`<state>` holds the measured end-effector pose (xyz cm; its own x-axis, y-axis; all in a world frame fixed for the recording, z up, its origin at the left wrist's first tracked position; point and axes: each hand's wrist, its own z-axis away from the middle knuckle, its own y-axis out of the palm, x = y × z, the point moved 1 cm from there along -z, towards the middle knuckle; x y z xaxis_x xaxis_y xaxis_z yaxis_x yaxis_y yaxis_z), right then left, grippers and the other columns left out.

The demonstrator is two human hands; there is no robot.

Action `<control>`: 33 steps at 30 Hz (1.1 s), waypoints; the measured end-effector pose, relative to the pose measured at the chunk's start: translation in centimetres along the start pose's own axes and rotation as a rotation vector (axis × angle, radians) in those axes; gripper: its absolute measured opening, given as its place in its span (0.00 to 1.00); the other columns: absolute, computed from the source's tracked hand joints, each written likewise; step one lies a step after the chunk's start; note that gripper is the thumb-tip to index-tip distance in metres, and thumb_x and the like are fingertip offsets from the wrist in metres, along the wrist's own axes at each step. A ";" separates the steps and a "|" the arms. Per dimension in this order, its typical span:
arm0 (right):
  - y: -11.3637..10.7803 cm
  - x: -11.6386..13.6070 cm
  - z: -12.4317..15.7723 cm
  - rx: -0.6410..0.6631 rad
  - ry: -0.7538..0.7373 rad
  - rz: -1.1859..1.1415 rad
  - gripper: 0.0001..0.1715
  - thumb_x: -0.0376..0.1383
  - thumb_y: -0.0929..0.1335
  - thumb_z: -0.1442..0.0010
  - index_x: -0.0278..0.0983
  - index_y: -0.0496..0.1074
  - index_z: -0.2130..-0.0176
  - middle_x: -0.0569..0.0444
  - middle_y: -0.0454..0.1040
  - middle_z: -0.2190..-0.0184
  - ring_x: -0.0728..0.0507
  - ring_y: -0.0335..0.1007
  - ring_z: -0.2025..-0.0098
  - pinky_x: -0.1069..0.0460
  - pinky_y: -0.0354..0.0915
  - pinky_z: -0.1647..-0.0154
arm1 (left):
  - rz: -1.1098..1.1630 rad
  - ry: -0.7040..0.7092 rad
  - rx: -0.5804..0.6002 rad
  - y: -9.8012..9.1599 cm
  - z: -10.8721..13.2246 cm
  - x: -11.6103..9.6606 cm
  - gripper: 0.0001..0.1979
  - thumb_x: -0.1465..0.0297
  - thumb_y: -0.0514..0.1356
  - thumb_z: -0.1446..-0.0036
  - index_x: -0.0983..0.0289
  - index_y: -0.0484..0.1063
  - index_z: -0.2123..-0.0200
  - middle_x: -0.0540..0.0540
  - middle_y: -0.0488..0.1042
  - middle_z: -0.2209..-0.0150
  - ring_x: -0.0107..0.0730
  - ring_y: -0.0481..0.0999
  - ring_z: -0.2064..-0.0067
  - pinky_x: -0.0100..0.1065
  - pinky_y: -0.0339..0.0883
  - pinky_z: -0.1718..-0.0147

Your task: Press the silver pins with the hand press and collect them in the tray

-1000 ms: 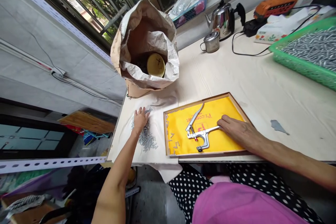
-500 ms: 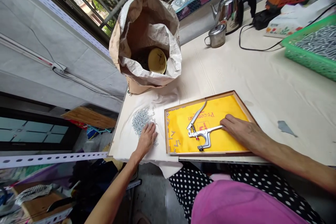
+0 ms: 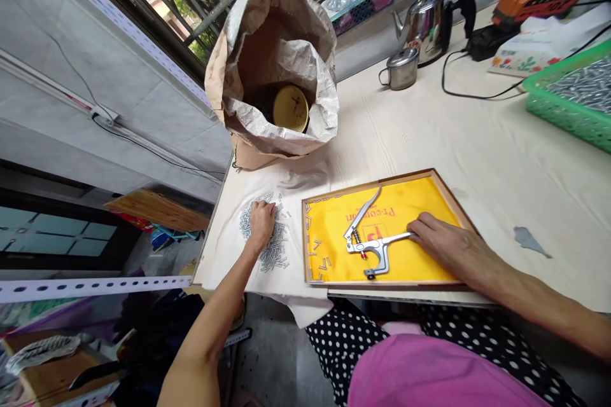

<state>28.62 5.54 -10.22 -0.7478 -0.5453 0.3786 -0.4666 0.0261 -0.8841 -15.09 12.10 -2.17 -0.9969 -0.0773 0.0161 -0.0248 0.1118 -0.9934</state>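
My left hand [image 3: 262, 224] rests on a pile of small metal pins [image 3: 274, 254] on the cloth-covered table, its fingers curled down into them. Whatever lies under those fingers is hidden. My right hand [image 3: 442, 240] closes on the end of one handle of the silver snap pliers [image 3: 380, 248]. Their other handle angles up and away, and the jaws stand apart. The pliers are over a shallow tray [image 3: 372, 284] lined with yellow cloth [image 3: 420, 194]. Several loose pins [image 3: 324, 262] lie along the tray's left side.
Behind the pile stands a large open sack [image 3: 229, 121] with a yellow bowl [image 3: 291, 108] inside. A metal mug [image 3: 401, 70], a kettle [image 3: 429, 25] and a black cord [image 3: 477, 96] are at the back. A green basket [image 3: 563, 117] of metal parts sits far right, near a grey scrap [image 3: 529, 241].
My left hand has moved from the near right edge of the pile up onto its middle, and its fingers have curled. My right hand stays at the pliers' handle. The view has shifted slightly.
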 end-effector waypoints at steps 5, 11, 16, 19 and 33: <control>-0.3 0.1 -0.1 0.012 0.004 -0.014 0.16 0.39 0.56 0.28 0.41 0.68 0.63 0.52 0.67 0.66 0.45 0.67 0.67 0.50 0.60 0.70 | 0.015 -0.152 0.084 0.9 -2.2 -1.1 0.13 0.66 0.59 0.38 0.65 0.83 0.66 0.65 0.79 0.60 0.51 0.71 0.50 0.43 0.66 0.54; -0.3 0.3 -0.1 0.001 -0.014 0.012 0.16 0.38 0.56 0.27 0.40 0.67 0.64 0.53 0.67 0.66 0.45 0.68 0.66 0.50 0.60 0.69 | 0.132 -0.224 0.215 1.1 -2.2 -1.2 0.09 0.73 0.62 0.44 0.67 0.82 0.63 0.58 0.82 0.67 0.37 0.78 0.64 0.33 0.67 0.63; -0.8 0.4 -0.5 0.010 -0.058 0.075 0.16 0.35 0.57 0.28 0.39 0.69 0.64 0.51 0.68 0.66 0.44 0.64 0.66 0.49 0.56 0.67 | 0.194 -0.229 0.215 0.1 -1.3 -1.6 0.10 0.77 0.63 0.47 0.66 0.82 0.63 0.54 0.83 0.66 0.38 0.80 0.61 0.34 0.70 0.57; -1.9 1.0 -1.2 0.019 -0.128 0.149 0.12 0.37 0.61 0.29 0.39 0.72 0.61 0.50 0.70 0.66 0.41 0.62 0.63 0.48 0.53 0.65 | 0.229 -0.217 0.186 -1.2 -0.6 -2.7 0.10 0.75 0.62 0.45 0.65 0.82 0.61 0.56 0.84 0.62 0.41 0.81 0.57 0.37 0.71 0.54; -3.4 1.8 -1.7 0.159 -0.102 0.117 0.14 0.27 0.58 0.30 0.36 0.70 0.61 0.47 0.72 0.62 0.43 0.62 0.63 0.47 0.55 0.62 | 0.595 0.352 0.187 -0.1 10.6 -16.3 0.09 0.69 0.59 0.34 0.61 0.80 0.61 0.56 0.81 0.63 0.36 0.81 0.62 0.37 0.76 0.60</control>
<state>28.10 5.90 -6.06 -0.7372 -0.6285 0.2479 -0.2930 -0.0333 -0.9555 1.98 2.82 -3.57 -0.8028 0.2723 -0.5305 0.5129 -0.1383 -0.8472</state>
